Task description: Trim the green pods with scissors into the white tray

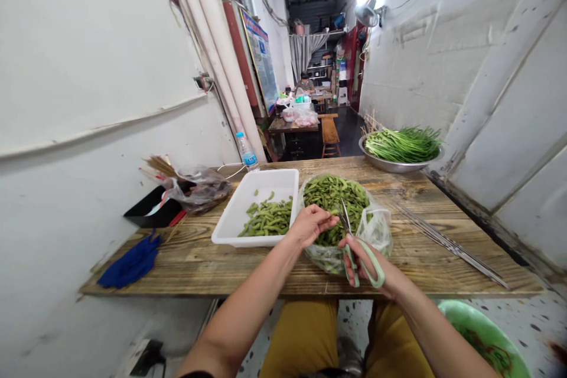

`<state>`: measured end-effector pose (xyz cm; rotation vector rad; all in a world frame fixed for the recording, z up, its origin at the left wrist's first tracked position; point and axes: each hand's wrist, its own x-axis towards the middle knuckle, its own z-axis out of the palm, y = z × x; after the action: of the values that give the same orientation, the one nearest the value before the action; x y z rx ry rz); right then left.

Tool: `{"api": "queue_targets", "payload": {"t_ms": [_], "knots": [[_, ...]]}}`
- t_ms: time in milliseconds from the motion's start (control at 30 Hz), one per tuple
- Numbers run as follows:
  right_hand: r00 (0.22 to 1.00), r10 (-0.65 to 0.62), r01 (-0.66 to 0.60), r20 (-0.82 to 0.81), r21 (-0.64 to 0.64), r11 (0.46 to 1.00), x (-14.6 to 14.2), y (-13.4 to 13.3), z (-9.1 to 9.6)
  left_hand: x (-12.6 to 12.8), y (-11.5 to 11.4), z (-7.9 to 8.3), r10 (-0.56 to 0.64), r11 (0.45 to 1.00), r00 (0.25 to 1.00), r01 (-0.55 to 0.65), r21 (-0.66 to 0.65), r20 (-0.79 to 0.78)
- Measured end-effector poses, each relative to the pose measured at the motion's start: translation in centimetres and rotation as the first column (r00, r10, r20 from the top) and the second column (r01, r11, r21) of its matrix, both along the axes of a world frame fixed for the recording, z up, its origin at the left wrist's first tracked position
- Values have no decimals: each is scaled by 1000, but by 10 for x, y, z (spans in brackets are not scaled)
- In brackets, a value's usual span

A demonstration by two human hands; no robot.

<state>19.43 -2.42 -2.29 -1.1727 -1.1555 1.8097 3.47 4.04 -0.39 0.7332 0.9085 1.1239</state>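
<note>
My left hand point(313, 224) is closed in a pinch on an edamame pod point(333, 212), held above the plastic bag of pods. In my right hand point(367, 266) is a pair of scissors point(376, 269) with pale green handles. Their blades point(345, 218) are spread apart and point away from me, close to the pinched pod. Below both hands, a clear bag point(376, 230) full of green edamame pods point(330, 192) rests on the wooden table. To its left stands a white plastic tub point(237, 207) with a smaller pile of pods point(270, 218) inside.
Metal skewers point(452, 242) lie at the right, before a steel bowl point(385, 164) of green stalks. A blue cloth point(130, 263), black box point(150, 212) and bottle point(247, 153) are at the left. A green basin point(482, 325) sits below right. Another person point(304, 84) sits far back.
</note>
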Motion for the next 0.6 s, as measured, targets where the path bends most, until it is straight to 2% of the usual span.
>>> {"api": "queue_targets", "payload": {"t_ms": [200, 433, 600], "knots": [[999, -1, -2, 39, 86, 996, 0, -1, -2, 3, -10, 0, -23, 999, 1000, 24, 47, -12], [995, -15, 1, 103, 139, 990, 3, 0, 2, 4, -13, 1, -32, 999, 999, 33, 32, -42], [979, -18, 5, 205, 64, 998, 3, 3, 0, 1, -12, -7, -22, 999, 996, 25, 37, -89]]}}
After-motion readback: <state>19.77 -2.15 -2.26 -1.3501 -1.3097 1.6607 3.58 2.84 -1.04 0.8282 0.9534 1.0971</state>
